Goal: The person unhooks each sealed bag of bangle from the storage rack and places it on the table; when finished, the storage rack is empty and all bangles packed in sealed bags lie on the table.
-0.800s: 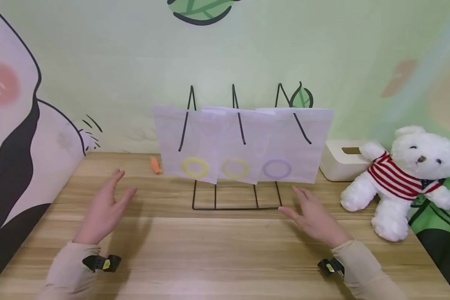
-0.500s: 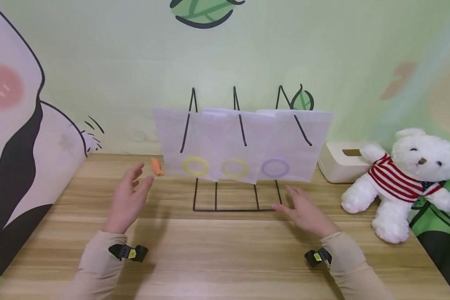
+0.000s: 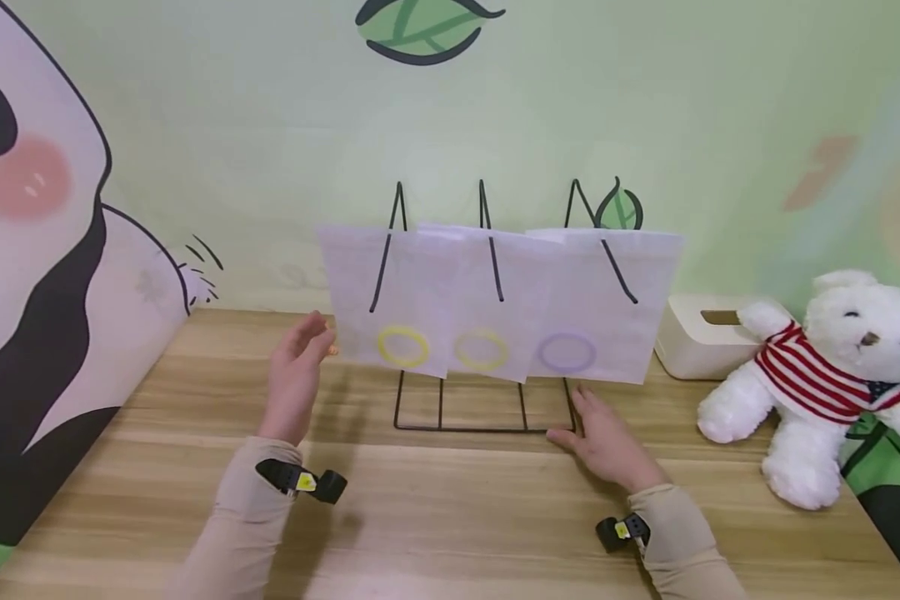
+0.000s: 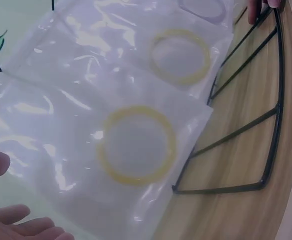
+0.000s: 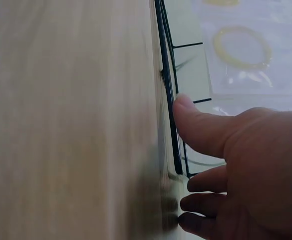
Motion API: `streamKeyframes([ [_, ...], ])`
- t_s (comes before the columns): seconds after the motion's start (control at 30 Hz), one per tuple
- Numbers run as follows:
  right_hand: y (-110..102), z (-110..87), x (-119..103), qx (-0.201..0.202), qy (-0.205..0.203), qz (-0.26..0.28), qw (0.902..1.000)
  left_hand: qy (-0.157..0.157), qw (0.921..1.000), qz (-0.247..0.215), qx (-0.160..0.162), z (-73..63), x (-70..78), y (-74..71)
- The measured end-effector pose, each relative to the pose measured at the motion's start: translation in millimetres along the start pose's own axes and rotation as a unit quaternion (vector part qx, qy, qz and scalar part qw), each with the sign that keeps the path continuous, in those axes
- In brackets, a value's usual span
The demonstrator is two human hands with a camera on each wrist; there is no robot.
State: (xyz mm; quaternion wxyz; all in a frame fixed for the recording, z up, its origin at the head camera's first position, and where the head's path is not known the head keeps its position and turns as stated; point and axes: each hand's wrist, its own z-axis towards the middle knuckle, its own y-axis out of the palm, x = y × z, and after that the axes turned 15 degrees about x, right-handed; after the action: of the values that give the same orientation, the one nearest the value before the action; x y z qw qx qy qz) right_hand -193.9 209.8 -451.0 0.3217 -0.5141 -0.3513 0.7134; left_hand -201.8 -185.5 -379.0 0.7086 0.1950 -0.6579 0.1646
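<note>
Three whitish, shiny plastic bags hang overlapping on a black wire rack. A yellow ring shows on the left bag, a paler one on the middle bag and a purple one on the right bag. My left hand is beside the left bag's outer edge, thumb and fingers apart, overlapping a small orange thing that is mostly hidden. At the rack's front right corner, my right hand rests its thumb against the bar, its other fingers extended beyond the corner.
A white tissue box stands right of the bags. Next to it sits a white teddy bear in a striped shirt. Behind the wooden table rises a green wall with a panda drawing.
My left hand has moved right and forward to the left bag's edge, now covering most of the orange thing. My right hand has shifted slightly left to the rack's corner. The head view has shifted slightly.
</note>
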Motion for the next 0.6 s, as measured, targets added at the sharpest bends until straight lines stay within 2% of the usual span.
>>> streamKeyframes([
  [0.13,1.3,-2.1,-1.1,0.01,-0.001,-0.021,0.9997,0.0,0.9999,0.016,0.004,4.1,-5.8,6.9],
  [0.33,-0.3,-3.3,-2.7,0.012,-0.004,-0.044,0.999,0.02,0.9995,0.026,0.005,7.8,-13.2,7.9],
  [0.6,3.7,0.2,-0.2,0.014,0.008,-0.054,0.9984,0.035,0.9981,0.05,-0.002,9.0,-10.2,4.1],
])
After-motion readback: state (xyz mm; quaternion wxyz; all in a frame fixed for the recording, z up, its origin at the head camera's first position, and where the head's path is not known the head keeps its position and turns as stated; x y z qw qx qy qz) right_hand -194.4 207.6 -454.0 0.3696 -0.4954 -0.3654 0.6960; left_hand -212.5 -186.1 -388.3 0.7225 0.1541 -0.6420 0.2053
